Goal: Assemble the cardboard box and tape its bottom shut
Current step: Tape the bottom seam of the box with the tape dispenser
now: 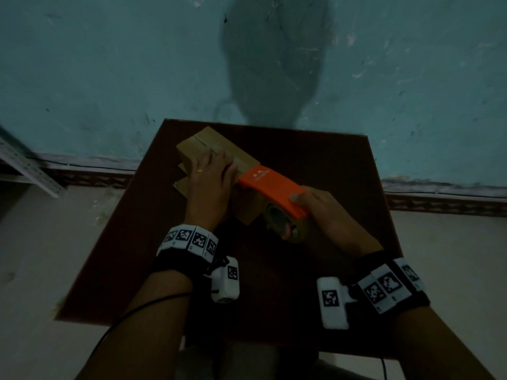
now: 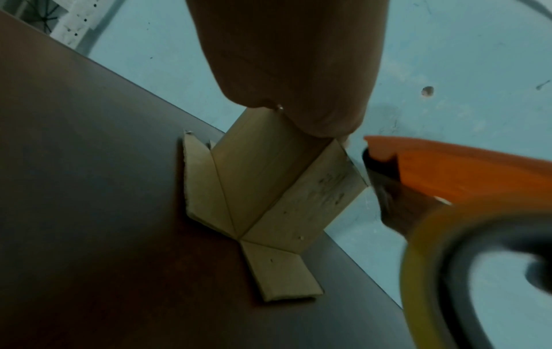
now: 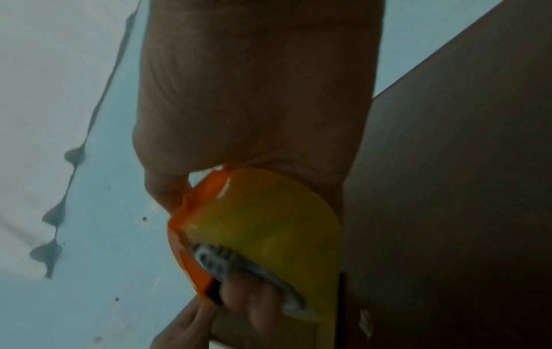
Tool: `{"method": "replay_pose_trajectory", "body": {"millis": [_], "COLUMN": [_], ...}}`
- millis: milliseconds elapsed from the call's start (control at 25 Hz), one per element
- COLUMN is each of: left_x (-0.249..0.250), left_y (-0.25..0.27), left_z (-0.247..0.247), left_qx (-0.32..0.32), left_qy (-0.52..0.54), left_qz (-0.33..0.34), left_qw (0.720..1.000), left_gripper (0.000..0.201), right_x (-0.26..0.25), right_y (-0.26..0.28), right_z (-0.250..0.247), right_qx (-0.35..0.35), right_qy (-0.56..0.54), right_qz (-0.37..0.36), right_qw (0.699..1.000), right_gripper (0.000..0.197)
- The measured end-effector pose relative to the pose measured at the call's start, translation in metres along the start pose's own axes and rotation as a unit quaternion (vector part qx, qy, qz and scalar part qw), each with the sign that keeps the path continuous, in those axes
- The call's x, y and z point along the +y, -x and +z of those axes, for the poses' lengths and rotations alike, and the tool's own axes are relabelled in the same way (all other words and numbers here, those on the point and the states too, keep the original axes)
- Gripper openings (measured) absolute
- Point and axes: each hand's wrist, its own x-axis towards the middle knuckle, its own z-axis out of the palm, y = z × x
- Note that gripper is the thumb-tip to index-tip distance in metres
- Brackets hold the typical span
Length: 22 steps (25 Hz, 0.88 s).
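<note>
A small cardboard box (image 1: 201,141) stands on the dark brown table (image 1: 315,149), its lower flaps (image 2: 278,274) splayed out on the tabletop. My left hand (image 1: 211,174) lies flat on the box's top face over the seam, fingers straight, pressing down. My right hand (image 1: 315,204) grips an orange tape dispenser (image 1: 270,185), fingers hooked into the yellowish tape roll (image 1: 279,218). The dispenser's front end rests on the near edge of the box top, right beside my left hand. In the left wrist view the box (image 2: 269,189) sits under my palm, with the dispenser (image 2: 463,174) close on the right.
The table is small; its far edge lies just behind the box and its side edges are close. A perforated metal rail (image 1: 27,165) leans at the far left by the teal wall. A black cable (image 1: 123,319) runs along my left forearm.
</note>
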Motion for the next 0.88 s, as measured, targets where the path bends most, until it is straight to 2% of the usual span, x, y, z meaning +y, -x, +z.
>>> {"method": "replay_pose_trajectory", "body": {"millis": [160, 280, 360, 480, 680, 880], "left_x": [0.005, 0.007, 0.008, 0.004, -0.003, -0.006], "left_y": [-0.002, -0.001, 0.000, 0.002, -0.001, -0.004], "left_z": [-0.001, -0.002, 0.001, 0.010, 0.020, 0.030], "left_qx": [0.001, -0.011, -0.018, -0.024, 0.008, 0.002], "left_qy": [-0.003, 0.000, -0.011, -0.058, -0.061, -0.101], "left_qz": [-0.041, -0.070, -0.064, -0.033, -0.009, 0.004], "left_qw": [0.999, 0.997, 0.998, 0.997, 0.998, 0.995], "left_gripper": [0.040, 0.044, 0.051, 0.076, 0.063, 0.064], "right_x": [0.000, 0.002, 0.002, 0.000, -0.008, -0.018], "right_y": [0.015, 0.015, 0.010, -0.002, -0.020, -0.019], "right_z": [-0.017, -0.027, -0.025, -0.008, 0.012, 0.021], "right_qx": [-0.007, -0.005, -0.011, -0.019, 0.024, 0.067], "right_qy": [0.035, 0.087, 0.112, 0.095, 0.105, 0.029], "right_qz": [0.022, 0.025, 0.037, 0.067, 0.071, 0.091], "right_qw": [0.999, 0.996, 0.993, 0.993, 0.992, 0.993], "right_gripper": [0.034, 0.044, 0.043, 0.031, 0.033, 0.042]}}
